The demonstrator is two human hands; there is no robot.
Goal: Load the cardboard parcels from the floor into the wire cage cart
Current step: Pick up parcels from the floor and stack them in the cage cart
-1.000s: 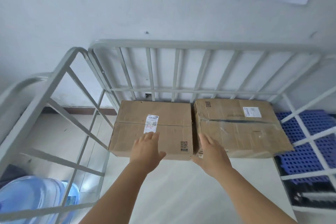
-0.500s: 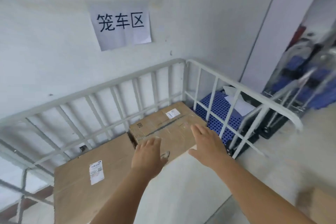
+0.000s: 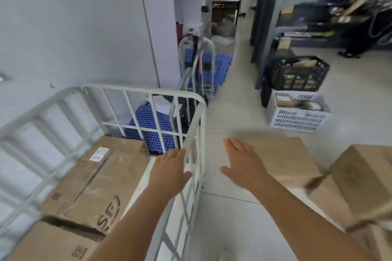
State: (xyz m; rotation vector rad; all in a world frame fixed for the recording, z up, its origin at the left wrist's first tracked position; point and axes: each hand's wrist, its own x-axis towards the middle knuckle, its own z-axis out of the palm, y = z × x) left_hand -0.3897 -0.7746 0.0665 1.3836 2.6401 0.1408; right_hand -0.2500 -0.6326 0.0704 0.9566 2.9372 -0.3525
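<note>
Now the view is swung from the white wire cage cart (image 3: 197,112), where two brown cardboard parcels (image 3: 101,176) are left loaded, toward floor-stacked brown cardboard boxes (image 3: 284,159), with left hand (image 3: 169,167) and right hand (image 3: 244,163) empty, fingers straight.

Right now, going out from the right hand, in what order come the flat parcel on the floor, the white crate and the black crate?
1. Flat parcel, just beyond the right hand on the floor.
2. White crate, farther ahead to the right.
3. Black crate, behind and above the white one.
</note>
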